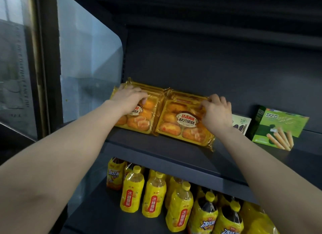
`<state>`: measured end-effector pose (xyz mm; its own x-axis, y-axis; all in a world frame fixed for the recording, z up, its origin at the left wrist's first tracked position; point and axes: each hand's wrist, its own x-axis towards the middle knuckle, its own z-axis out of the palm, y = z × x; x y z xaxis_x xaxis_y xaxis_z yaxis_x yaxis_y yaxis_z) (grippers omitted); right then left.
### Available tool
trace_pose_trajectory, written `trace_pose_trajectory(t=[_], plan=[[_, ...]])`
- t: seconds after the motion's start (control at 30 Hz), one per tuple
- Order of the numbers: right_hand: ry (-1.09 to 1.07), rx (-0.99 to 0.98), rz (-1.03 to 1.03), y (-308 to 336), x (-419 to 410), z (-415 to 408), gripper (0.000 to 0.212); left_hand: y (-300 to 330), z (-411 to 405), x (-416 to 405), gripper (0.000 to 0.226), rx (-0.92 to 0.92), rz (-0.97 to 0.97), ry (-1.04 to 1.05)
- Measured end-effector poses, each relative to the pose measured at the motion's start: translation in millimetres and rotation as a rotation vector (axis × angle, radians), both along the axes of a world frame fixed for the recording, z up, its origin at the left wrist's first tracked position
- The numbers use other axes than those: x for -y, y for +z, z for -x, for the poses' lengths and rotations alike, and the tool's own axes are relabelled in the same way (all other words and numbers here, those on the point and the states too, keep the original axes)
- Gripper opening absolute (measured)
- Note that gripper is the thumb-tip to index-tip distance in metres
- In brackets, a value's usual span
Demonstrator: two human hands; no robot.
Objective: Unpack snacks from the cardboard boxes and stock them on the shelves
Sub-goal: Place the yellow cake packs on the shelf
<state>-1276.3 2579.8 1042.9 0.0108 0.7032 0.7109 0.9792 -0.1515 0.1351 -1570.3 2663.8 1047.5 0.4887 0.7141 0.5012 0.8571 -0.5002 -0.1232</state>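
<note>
The left hand [129, 98] lay on the left cake pack [137, 115], its fingers curled down onto the clear wrap near the pack's top edge. The right hand [217, 111] gripped the right cake pack [183, 122] at its upper right corner, fingers bent over the wrapper. The two hands were well apart — one per pack.

Both packs were yellow-wrapped trays of small golden cakes, lying flat and side by side on the upper shelf [174, 146], their inner edges touching. More yellow wrapper showed under and behind them.

To the right on the same shelf stood a pale box [241, 123], partly hidden by the right wrist, and beside it a green egg-roll box [278, 127], tilted back.

On the lower shelf [97, 214] stood yellow-labelled drink bottles [132, 192] in rows — some with dark contents. A glass panel [87, 63] closed the unit's left side.
</note>
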Motion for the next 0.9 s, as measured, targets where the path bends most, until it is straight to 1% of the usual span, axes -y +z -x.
trace_pose_trajectory(t=[0.1,0.27,0.33,0.4,0.47,0.67,0.9], plan=[[-0.009,0.027,-0.010,-1,2,1,0.032,-5,2,-2,0.021,0.055,-0.046,-0.042],[-0.016,0.034,0.004,-1,9,9,0.042,-7,7,1,0.012,0.064,-0.003,-0.036],[-0.014,0.037,0.008,0,13,14,0.044,-10,9,6,0.024,0.092,0.005,-0.012],[-0.003,0.055,-0.003,1,18,19,0.044,-12,10,15,0.045,0.146,0.004,-0.007],[0.014,0.072,-0.020,2,24,27,0.043,-12,11,27,0.054,0.201,-0.023,-0.019],[0.049,0.081,-0.037,5,48,59,0.047,-9,27,68,0.034,0.326,-0.114,-0.038],[0.095,0.087,-0.040,-15,91,108,0.045,-30,62,130,0.033,0.394,-0.157,-0.047]])
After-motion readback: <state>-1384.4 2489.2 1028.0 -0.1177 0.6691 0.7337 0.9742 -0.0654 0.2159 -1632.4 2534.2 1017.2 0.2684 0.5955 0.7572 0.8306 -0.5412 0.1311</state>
